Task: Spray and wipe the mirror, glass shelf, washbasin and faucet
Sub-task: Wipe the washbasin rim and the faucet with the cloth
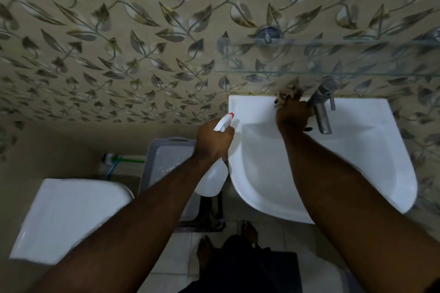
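Both our forearms reached forward over the washbasin [257, 169]. Our left hand [214, 140] was closed around the neck of the spray bottle [215, 173], held just off the basin's left edge, nozzle pointing at the wall, seemingly kept ready for another spray. Our right hand [292, 114] was closed on a patterned cloth [288, 96], pressed to the basin's back rim beside the faucet [321, 107], likely scrubbing its base. Above hung the glass shelf [333, 59].

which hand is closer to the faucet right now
Right. The right hand is pressed against the left side of the faucet with a cloth; the left hand holds the spray bottle off the washbasin's left edge.
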